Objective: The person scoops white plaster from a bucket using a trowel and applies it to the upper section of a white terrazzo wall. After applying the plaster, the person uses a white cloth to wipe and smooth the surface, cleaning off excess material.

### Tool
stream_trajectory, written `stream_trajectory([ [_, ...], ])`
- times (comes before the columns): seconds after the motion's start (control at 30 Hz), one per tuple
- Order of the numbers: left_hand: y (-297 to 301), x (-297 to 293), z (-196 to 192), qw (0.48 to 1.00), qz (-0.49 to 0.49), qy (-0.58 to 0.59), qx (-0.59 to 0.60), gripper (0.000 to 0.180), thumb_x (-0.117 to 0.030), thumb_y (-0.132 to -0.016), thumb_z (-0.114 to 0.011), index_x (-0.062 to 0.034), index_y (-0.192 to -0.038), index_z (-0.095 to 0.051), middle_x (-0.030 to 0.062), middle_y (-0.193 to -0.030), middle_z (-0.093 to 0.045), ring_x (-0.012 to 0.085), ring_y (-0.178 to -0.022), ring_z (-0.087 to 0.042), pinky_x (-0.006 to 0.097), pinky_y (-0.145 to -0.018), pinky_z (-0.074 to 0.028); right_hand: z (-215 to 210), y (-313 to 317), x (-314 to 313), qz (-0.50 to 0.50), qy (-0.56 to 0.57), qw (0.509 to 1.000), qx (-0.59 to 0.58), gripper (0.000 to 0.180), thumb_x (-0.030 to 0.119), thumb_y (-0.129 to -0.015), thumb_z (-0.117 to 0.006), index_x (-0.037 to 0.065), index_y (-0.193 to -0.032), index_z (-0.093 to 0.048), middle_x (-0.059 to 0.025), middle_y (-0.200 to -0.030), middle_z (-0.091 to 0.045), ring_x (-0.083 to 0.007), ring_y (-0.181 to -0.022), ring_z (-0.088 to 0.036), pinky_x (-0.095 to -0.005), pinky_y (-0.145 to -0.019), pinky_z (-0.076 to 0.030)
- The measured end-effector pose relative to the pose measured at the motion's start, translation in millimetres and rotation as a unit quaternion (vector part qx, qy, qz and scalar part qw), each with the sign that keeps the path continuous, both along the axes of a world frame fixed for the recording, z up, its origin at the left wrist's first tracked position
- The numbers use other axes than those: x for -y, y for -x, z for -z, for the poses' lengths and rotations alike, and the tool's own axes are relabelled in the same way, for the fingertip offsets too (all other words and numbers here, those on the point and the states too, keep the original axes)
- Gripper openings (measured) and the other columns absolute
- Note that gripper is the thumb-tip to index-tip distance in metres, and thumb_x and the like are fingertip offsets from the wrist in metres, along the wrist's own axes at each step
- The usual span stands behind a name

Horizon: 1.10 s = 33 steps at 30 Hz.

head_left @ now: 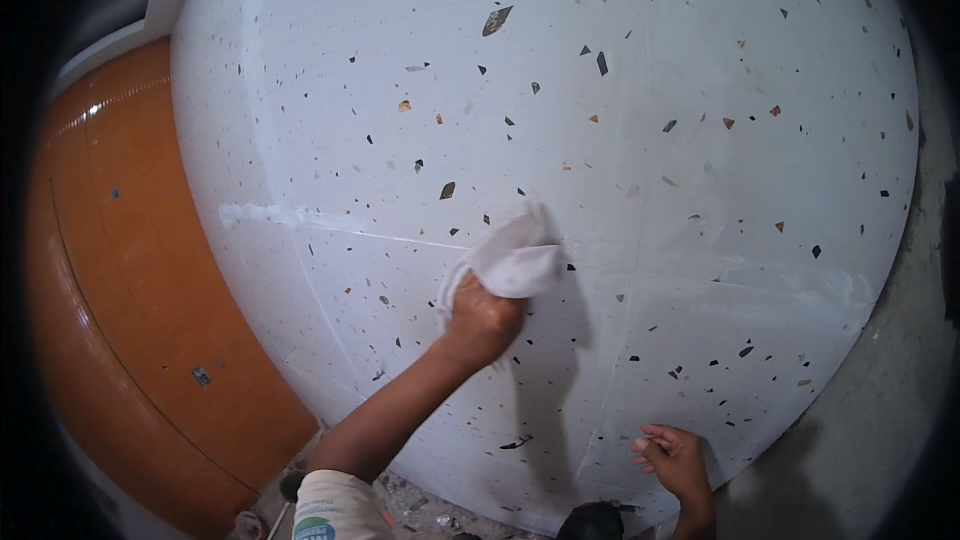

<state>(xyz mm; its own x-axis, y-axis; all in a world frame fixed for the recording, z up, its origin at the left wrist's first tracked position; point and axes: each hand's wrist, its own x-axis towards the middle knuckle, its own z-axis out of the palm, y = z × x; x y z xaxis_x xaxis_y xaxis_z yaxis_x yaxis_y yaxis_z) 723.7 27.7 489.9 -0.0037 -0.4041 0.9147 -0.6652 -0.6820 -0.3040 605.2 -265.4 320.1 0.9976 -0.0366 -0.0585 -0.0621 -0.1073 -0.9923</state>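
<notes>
A white cloth [515, 255] is bunched in my left hand [487, 318], whose fingers are wrapped round it. The hand presses the cloth against a white terrazzo-patterned surface [560, 150] with dark and brown chips, close to a pale joint line [390, 238] running across it. Lower right, my right hand [672, 457] is near the same surface and appears to hold nothing. Its fingers are loosely bent, with a gap between thumb and forefinger. Whether it touches the surface I cannot tell. Whitish smears [800, 288] run along the joint to the right.
A glossy orange panel [140, 270] borders the speckled surface on the left, beneath a pale frame [150, 15]. Grey bare concrete [880, 380] lies along the right. Rubble [415, 505] and a small cup-like container [248, 525] are at the bottom left. A dark rounded shape [592, 522] shows at the lower edge.
</notes>
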Motion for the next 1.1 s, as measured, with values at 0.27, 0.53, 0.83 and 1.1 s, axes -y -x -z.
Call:
stream_trajectory([
  [0.27,-7,-44,-5,0.994,-0.099,0.045,0.022,0.047,0.007,-0.069,-0.059,-0.0014,-0.115,-0.061,0.0205,-0.118,-0.061,0.0343,-0.107,-0.060,0.043,-0.091,-0.048,9,-2,-13,-0.030,-0.010,0.999,0.016,0.044,0.015,-0.084,-0.070,-0.009,-0.118,-0.056,-0.0131,-0.087,-0.068,-0.0151,-0.072,-0.066,-0.0249,-0.062,-0.051],
  [0.53,-5,-16,1,0.997,-0.074,0.007,0.001,0.035,0.010,-0.066,-0.056,0.0056,-0.101,-0.063,0.0265,-0.116,-0.059,0.0424,-0.111,-0.056,0.046,-0.094,-0.046,12,2,-5,-0.012,-0.023,1.000,0.011,0.039,0.015,-0.084,-0.069,-0.008,-0.114,-0.059,-0.0123,-0.087,-0.068,-0.0136,-0.074,-0.065,-0.0248,-0.065,-0.052],
  [0.83,4,43,-8,0.995,-0.051,-0.079,0.015,0.026,0.000,-0.068,-0.061,0.0015,-0.093,-0.065,0.0195,-0.120,-0.060,0.0334,-0.107,-0.061,0.044,-0.090,-0.049,9,-1,-9,-0.025,-0.018,0.998,0.055,0.042,0.015,-0.083,-0.070,-0.010,-0.115,-0.058,-0.0123,-0.085,-0.068,-0.0133,-0.072,-0.065,-0.0244,-0.066,-0.051],
  [1.1,-4,-15,-4,0.995,-0.097,-0.032,0.014,0.022,0.002,-0.069,-0.063,-0.0015,-0.091,-0.067,0.0201,-0.119,-0.060,0.0352,-0.111,-0.059,0.044,-0.091,-0.048,43,15,11,0.017,-0.026,1.000,0.002,0.042,0.016,-0.083,-0.070,-0.007,-0.115,-0.059,-0.0121,-0.085,-0.068,-0.0123,-0.073,-0.065,-0.0246,-0.067,-0.050],
])
